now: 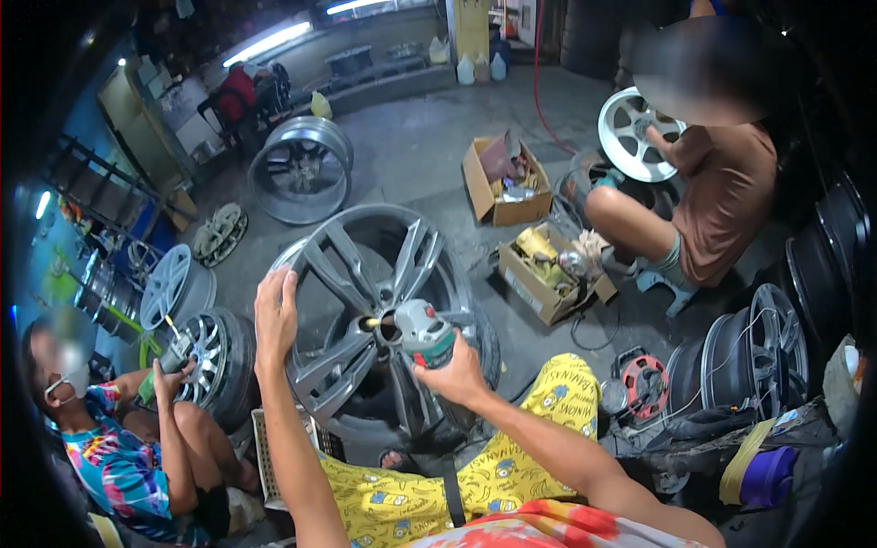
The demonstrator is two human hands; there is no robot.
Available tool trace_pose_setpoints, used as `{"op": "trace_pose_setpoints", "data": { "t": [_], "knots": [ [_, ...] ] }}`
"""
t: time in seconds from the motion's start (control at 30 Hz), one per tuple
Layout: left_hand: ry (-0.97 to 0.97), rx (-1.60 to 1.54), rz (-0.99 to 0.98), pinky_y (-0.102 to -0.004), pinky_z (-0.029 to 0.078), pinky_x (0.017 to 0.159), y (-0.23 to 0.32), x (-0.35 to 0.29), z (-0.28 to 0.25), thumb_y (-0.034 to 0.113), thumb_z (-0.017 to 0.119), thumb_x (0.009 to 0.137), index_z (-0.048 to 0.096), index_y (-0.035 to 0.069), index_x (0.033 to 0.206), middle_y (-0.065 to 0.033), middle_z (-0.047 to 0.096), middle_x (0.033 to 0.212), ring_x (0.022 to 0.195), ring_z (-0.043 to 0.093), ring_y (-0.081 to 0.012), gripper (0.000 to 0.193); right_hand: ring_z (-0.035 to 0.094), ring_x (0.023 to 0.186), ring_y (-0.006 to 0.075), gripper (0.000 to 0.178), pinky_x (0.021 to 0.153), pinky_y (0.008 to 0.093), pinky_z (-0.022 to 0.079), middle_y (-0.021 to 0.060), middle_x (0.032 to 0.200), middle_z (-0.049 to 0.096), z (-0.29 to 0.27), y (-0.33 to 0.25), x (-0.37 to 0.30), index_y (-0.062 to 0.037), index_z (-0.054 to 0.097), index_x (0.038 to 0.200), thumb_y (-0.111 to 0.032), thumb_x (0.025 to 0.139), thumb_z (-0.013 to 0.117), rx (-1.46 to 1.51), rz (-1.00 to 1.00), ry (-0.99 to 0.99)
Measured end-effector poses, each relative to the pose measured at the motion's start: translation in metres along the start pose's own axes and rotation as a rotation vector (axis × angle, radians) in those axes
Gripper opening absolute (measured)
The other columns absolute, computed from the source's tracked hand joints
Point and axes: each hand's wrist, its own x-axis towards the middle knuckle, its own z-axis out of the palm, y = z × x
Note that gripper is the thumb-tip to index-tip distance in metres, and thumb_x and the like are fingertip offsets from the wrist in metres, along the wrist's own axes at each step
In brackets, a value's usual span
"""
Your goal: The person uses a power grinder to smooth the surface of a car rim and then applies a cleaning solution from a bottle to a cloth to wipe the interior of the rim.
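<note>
Head view: grey spoked wheel (367,347) lies face up, tilted slightly, between the two hands, just ahead of the right fingers; a dark tyre (491,352) shows under its right edge. Right hand (459,368) has its fingers wrapped round the body of a green-and-grey power tool (425,334), whose working end points at the hub. Contact with the metal: cannot tell. Left hand (276,310) has released, straight fingers at the rim's left edge, grasping nothing; touching or just beside, unclear.

Step in hand, judged: tool work on the wheel face near the hub. Next move probably calls for a firm right grip, an even tool angle and the left palm steadying the rim.

Containers, outward. Pale slotted crate (266,464): nearer the body than the left fingers; contents hidden. Lower cardboard box (527,290): beyond the right fingers, to their right; yellow items and a pale cloth-like bundle inside. Upper cardboard box (523,215): farther out; a brownish sheet and mixed small pieces. Plastic jugs (466,70): well beyond both hands, contents too small to tell.
</note>
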Motion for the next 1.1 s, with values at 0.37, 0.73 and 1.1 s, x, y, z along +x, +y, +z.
{"op": "trace_pose_setpoints", "data": {
  "t": [0.37,0.73,1.1],
  "knots": [
    [-0.014,-0.024,0.017,-0.0437,0.041,0.112,-0.013,0.009,0.001,0.030,0.054,0.108,0.069,-0.004,0.126,-0.0217,0.068,0.130,0.129,0.058,-0.0381,0.041,0.071,0.102,0.0227,0.067,0.096,0.0371,0.054,0.0143,0.112,0.074,-0.014,0.006,0.006,0.0013,0.064,0.121,-0.030,0.069,0.093,0.132,0.178,-0.050],
    [0.051,0.015,-0.047,-0.0400,0.049,0.102,-0.068,0.034,-0.005,0.040,0.057,0.106,0.073,0.000,0.121,-0.0217,0.073,0.121,0.119,0.067,-0.0385,0.046,0.068,0.106,0.0226,0.076,0.098,0.0375,0.053,0.0139,0.117,0.071,-0.080,0.032,-0.028,0.0022,0.056,0.130,-0.023,0.069,0.093,0.101,0.045,-0.041],
    [0.038,-0.065,-0.101,-0.0343,0.049,0.101,-0.066,0.021,0.002,0.043,0.062,0.105,0.073,0.000,0.124,-0.0189,0.076,0.120,0.116,0.070,-0.0271,0.048,0.074,0.099,0.0388,0.077,0.088,0.0455,0.056,0.0216,0.105,0.073,-0.048,0.026,-0.031,-0.0005,0.048,0.127,-0.026,0.067,0.089,-0.016,-0.003,-0.121]
  ]
}}
